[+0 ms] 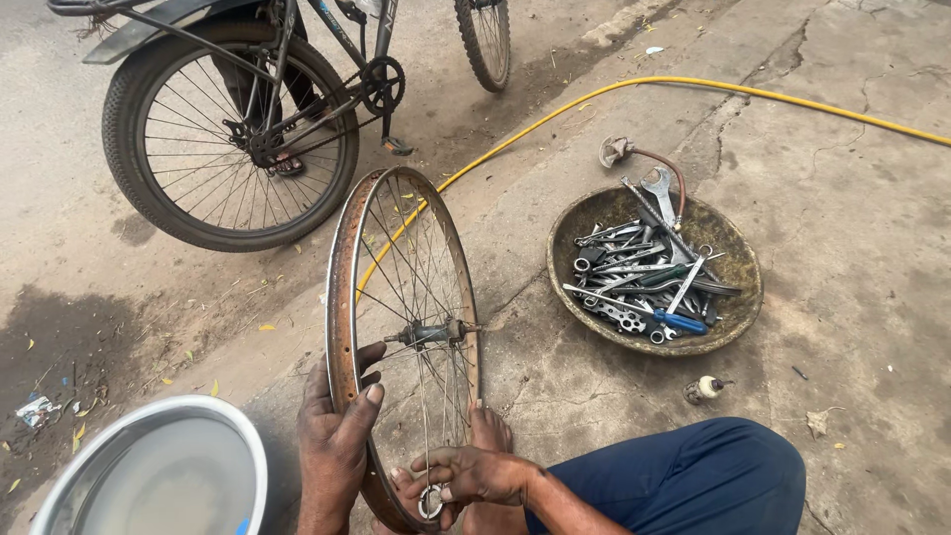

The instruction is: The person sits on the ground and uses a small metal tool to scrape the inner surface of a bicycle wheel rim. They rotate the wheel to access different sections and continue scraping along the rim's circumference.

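A bare, rusty bicycle wheel rim [340, 297] with spokes and a hub [431, 334] stands upright on the concrete in front of me. My left hand [339, 426] grips the near left side of the rim, thumb over its edge. My right hand [466, 478] is at the bottom of the wheel, fingers closed on a small round metal tool [430, 503] among the spokes. My bare foot [488, 433] rests against the wheel's base, and my blue trouser leg [684, 476] lies to the right.
A shallow metal bowl [729, 327] full of wrenches and tools sits at right. A yellow hose [634, 85] crosses the ground behind. A standing bicycle [233, 139] is at the upper left, a person's sandalled foot behind it. A white basin of water [158, 471] sits lower left.
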